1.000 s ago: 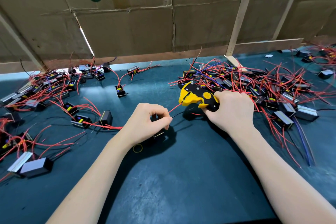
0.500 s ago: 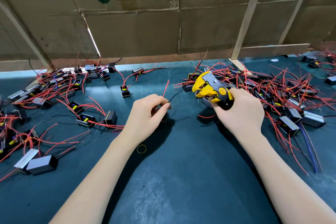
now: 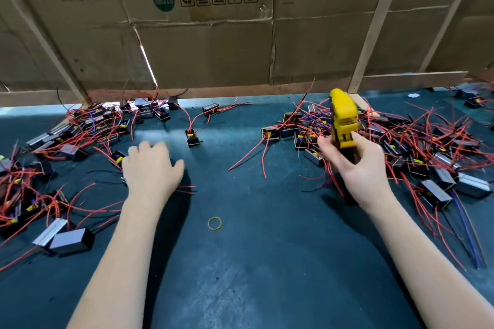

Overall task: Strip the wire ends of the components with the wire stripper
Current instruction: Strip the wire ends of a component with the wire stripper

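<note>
My right hand (image 3: 357, 168) grips the yellow and black wire stripper (image 3: 343, 120) and holds it upright, jaws up, at the near edge of the right-hand pile of components (image 3: 417, 141), small black blocks with red wires. My left hand (image 3: 151, 168) lies palm down with fingers spread on the dark mat, at the edge of the left-hand pile of components (image 3: 80, 128). Two red wire ends (image 3: 185, 189) poke out from under its wrist; what lies under the palm is hidden. A single component (image 3: 192, 137) stands between the hands.
A cardboard wall (image 3: 213, 48) with wooden struts closes the back of the dark green mat (image 3: 267, 262). A yellow rubber band (image 3: 214, 223) lies between my forearms. Larger grey-topped black blocks (image 3: 66, 239) sit at front left. Blue cables (image 3: 470, 235) run at the right.
My left hand has gone left and flattened on the mat, no longer pinching the component's wire. My right hand has swung the stripper from lying sideways to upright and moved away to the right.
</note>
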